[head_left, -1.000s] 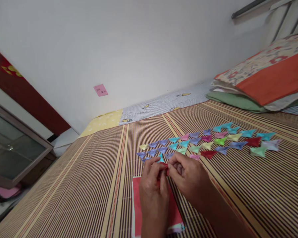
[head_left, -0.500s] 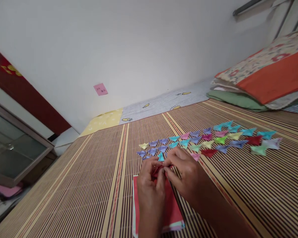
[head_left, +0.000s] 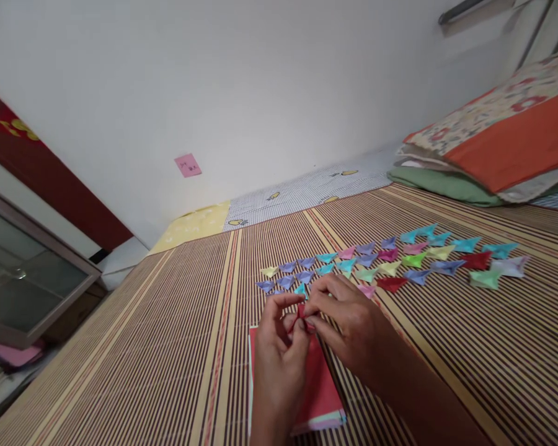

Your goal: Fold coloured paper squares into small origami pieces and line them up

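A small folded piece of red paper [head_left: 301,313] is pinched between both hands, partly hidden by the fingers. My left hand [head_left: 281,353] grips it from the left with thumb and fingers closed. From the right, my right hand [head_left: 346,316] pinches the same piece with thumb and forefinger. Beneath the hands lies a stack of paper sheets [head_left: 323,387] with red on top and pale edges showing. Just beyond them, several small folded paper shapes [head_left: 413,260] in blue, purple, pink, green, yellow and red lie in rows.
A striped mat [head_left: 167,347] covers the surface. Folded bedding [head_left: 506,136] is piled at the right. A glass-fronted cabinet [head_left: 23,272] stands at the left, and a pink note [head_left: 188,165] is on the wall [head_left: 279,93] behind.
The red piece now shows more between my fingertips, standing up slightly. My left hand's fingers and thumb have shifted a little around it; my right hand stays close against it.
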The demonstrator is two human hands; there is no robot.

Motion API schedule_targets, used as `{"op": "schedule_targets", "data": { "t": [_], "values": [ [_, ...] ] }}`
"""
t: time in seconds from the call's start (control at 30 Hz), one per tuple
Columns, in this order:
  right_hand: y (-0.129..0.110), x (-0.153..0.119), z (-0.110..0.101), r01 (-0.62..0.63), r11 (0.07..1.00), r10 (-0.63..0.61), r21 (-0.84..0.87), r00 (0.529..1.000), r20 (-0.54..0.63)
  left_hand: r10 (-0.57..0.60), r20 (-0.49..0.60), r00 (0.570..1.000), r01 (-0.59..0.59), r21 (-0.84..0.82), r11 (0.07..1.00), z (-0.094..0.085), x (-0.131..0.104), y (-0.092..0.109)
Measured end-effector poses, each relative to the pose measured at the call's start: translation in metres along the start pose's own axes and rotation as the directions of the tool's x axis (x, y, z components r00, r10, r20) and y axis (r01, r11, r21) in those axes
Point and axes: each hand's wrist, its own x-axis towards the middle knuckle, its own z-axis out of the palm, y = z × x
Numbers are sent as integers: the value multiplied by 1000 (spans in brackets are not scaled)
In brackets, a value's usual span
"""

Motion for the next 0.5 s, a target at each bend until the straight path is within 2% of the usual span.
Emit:
{"op": "schedule_targets", "data": {
  "t": [0.2,0.3,0.5],
  "values": [
    [1,-1,-2,5,999,-4,-32,999,33,-19,57,998,17,36,999,-5,0,-4],
    [3,-1,-1,20,999,-19,-36,999,48,-16,37,999,16,7,1000,-5,1,-4],
    [3,-1,-3,68,997,-67,-45,997,25,-88,-27,996,86,-72,994,-5,3,1]
  ]
}}
